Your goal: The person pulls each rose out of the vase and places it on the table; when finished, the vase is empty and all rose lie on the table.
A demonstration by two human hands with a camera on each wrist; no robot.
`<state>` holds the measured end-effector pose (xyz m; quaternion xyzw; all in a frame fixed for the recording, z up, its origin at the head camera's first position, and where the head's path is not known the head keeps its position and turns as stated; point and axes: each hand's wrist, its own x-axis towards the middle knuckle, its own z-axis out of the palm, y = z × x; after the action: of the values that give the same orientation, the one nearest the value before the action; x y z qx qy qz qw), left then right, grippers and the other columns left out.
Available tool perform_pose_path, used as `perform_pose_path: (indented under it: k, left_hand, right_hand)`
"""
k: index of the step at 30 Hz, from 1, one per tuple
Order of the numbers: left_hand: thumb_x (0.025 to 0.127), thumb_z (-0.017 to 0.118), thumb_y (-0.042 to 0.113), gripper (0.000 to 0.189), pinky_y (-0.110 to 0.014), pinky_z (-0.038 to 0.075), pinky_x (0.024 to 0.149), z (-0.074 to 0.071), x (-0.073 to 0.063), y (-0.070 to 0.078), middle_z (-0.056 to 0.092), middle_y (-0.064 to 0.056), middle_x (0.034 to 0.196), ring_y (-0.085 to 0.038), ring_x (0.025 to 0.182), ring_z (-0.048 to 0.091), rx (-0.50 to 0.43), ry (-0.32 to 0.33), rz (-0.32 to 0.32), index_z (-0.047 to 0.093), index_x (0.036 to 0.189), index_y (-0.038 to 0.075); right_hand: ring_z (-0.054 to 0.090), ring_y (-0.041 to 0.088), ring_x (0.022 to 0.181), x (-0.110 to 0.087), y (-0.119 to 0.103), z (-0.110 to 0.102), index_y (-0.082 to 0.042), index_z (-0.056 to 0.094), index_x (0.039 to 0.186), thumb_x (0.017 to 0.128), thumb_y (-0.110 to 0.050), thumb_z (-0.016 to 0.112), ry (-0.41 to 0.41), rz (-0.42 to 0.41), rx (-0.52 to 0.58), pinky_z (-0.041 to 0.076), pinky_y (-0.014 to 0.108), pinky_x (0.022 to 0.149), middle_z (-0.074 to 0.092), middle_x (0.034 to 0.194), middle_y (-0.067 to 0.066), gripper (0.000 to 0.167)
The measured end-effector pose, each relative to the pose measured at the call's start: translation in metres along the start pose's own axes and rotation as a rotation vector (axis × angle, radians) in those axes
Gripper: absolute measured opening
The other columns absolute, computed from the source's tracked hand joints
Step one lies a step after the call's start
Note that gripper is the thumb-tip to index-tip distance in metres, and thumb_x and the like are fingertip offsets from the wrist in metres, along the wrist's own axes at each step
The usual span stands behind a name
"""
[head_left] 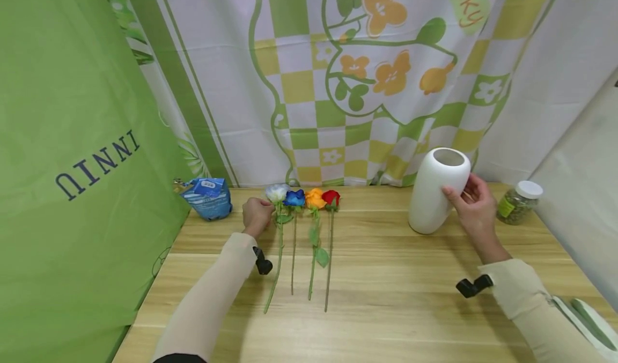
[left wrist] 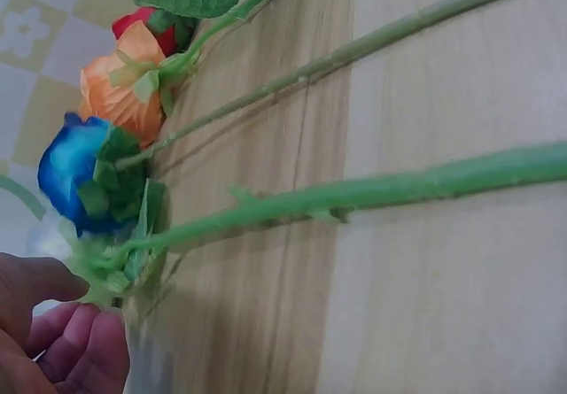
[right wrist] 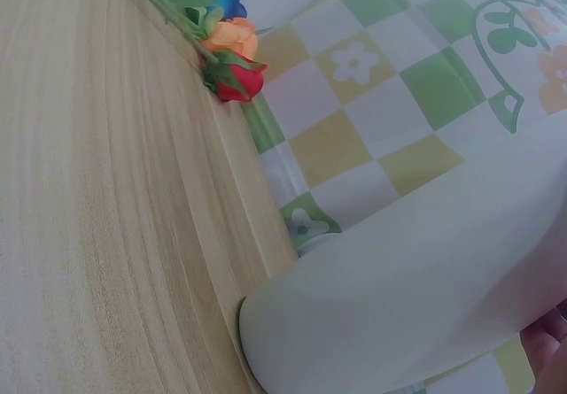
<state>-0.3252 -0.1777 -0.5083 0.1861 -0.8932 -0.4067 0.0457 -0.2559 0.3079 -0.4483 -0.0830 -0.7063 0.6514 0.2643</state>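
Four artificial roses lie side by side on the wooden table, heads toward the curtain: white (head_left: 277, 193), blue (head_left: 294, 198), orange (head_left: 315, 198) and red (head_left: 331, 197). At the white rose's head is my left hand (head_left: 257, 216); in the left wrist view its thumb and fingertips pinch close together at the green sepals (left wrist: 111, 274), partly hiding the white petals. On the right, my right hand (head_left: 475, 213) grips a tall white vase (head_left: 434, 197) by its side, thumb in front and fingers behind. The vase's open mouth faces up, its base at the tabletop.
A blue bag (head_left: 210, 199) sits at the table's back left. To the right of the vase stands a jar (head_left: 517, 205) with a white lid and dark contents. A patterned curtain (head_left: 309, 79) hangs behind the table (head_left: 386, 298), with green fabric (head_left: 72, 111) along the left.
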Motion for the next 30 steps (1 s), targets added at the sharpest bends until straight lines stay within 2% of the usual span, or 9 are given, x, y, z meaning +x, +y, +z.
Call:
perform_pose_path:
  k: [7, 13, 17, 21, 25, 27, 30]
  left_hand:
    - [0.086, 0.071, 0.018, 0.01, -0.025, 0.048, 0.046, 0.0, -0.004, -0.003, 0.073, -0.007, 0.067, -0.013, 0.039, 0.058, 0.002, -0.012, -0.005, 0.077, 0.091, 0.011]
    - [0.088, 0.072, 0.019, 0.01, -0.024, 0.047, 0.044, -0.002, -0.006, -0.005, 0.073, -0.007, 0.07, -0.012, 0.04, 0.057, 0.002, -0.014, 0.002, 0.077, 0.091, 0.011]
    - [0.087, 0.072, 0.016, 0.01, -0.024, 0.05, 0.043, -0.006, -0.01, -0.006, 0.073, -0.009, 0.07, -0.014, 0.044, 0.061, -0.058, -0.028, 0.019, 0.076, 0.09, 0.008]
    - [0.086, 0.071, 0.014, 0.01, -0.028, 0.055, 0.044, -0.011, -0.014, -0.004, 0.073, -0.01, 0.071, -0.021, 0.051, 0.068, -0.108, -0.053, 0.044, 0.076, 0.089, 0.007]
    - [0.086, 0.07, 0.016, 0.012, -0.026, 0.055, 0.044, -0.015, -0.019, -0.003, 0.075, -0.012, 0.074, -0.02, 0.051, 0.068, -0.086, -0.043, 0.111, 0.077, 0.089, 0.006]
    - [0.086, 0.069, 0.016, 0.013, -0.025, 0.055, 0.045, -0.016, -0.021, -0.002, 0.075, -0.011, 0.077, -0.017, 0.051, 0.067, -0.051, -0.041, 0.17, 0.077, 0.09, 0.007]
    - [0.088, 0.067, 0.017, 0.016, -0.026, 0.057, 0.054, -0.019, -0.028, 0.001, 0.077, -0.01, 0.083, -0.015, 0.06, 0.069, 0.043, -0.066, 0.347, 0.078, 0.092, 0.006]
  right_hand:
    - [0.059, 0.0, 0.103, 0.002, 0.001, -0.001, -0.003, 0.052, 0.141, 0.083, -0.004, 0.079, -0.005, 0.012, -0.015, 0.05, 0.002, 0.084, 0.059, 0.108, -0.014, 0.063]
    - [0.059, 0.001, 0.103, 0.002, 0.002, 0.0, -0.003, 0.052, 0.14, 0.083, -0.005, 0.079, -0.013, 0.004, -0.012, 0.05, 0.002, 0.084, 0.059, 0.109, -0.014, 0.063]
    - [0.059, 0.002, 0.106, 0.001, 0.001, 0.002, -0.004, 0.052, 0.141, 0.084, -0.006, 0.079, -0.018, 0.005, -0.025, 0.05, 0.002, 0.086, 0.059, 0.112, -0.013, 0.063]
    - [0.058, 0.004, 0.113, 0.001, 0.0, 0.003, -0.007, 0.05, 0.143, 0.087, -0.012, 0.078, -0.033, 0.004, -0.075, 0.049, 0.003, 0.09, 0.059, 0.121, -0.007, 0.063]
    - [0.056, 0.003, 0.115, 0.0, 0.002, 0.0, -0.006, 0.049, 0.145, 0.091, -0.014, 0.073, -0.048, -0.001, -0.113, 0.049, 0.003, 0.089, 0.058, 0.122, -0.01, 0.059]
    - [0.055, 0.001, 0.116, -0.003, 0.002, -0.005, -0.005, 0.048, 0.145, 0.093, -0.017, 0.07, -0.064, 0.005, -0.15, 0.047, 0.001, 0.089, 0.057, 0.121, -0.012, 0.058]
    - [0.055, 0.0, 0.118, -0.012, -0.006, -0.018, -0.006, 0.05, 0.144, 0.095, -0.021, 0.068, -0.043, 0.016, -0.233, 0.047, 0.002, 0.092, 0.059, 0.125, -0.008, 0.055]
